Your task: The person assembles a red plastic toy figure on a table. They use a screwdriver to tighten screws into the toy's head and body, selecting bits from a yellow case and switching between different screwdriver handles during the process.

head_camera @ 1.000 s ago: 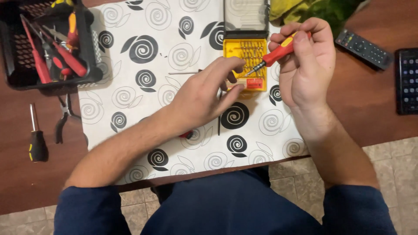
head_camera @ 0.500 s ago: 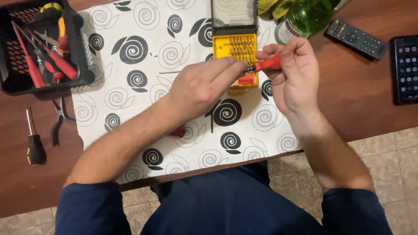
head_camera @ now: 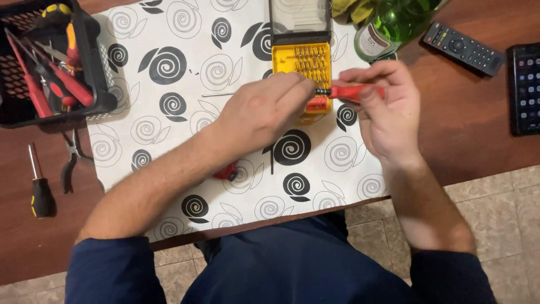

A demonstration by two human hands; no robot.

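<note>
Right hand [head_camera: 388, 110]: closed around red driver [head_camera: 351, 92], handle held level, thumb across the grip, metal tip pointing left. Left hand [head_camera: 264, 110]: fingertips pinched together at the driver tip, just over the lower edge of the yellow bit case [head_camera: 301, 62]; whether a bit sits between the fingers cannot be told. Driver location: above the patterned mat [head_camera: 169, 112], in front of the case, lid of the case folded back and open.

Surroundings:
- Thin metal rod [head_camera: 216, 94] lying on the mat, left of the left hand.
- Small red part [head_camera: 228, 171] on the mat, partly hidden under the left forearm.
- Black basket [head_camera: 90, 67] at far left, holding red-handled tools [head_camera: 70, 81].
- Pliers [head_camera: 70, 160] and black-handled screwdriver [head_camera: 38, 188] on the desk [head_camera: 467, 141], left of the mat.
- Green bottle [head_camera: 394, 25] lying near the case, right of it.
- Remote [head_camera: 464, 48] and dark tablet [head_camera: 526, 87] at far right, well apart from both hands.
</note>
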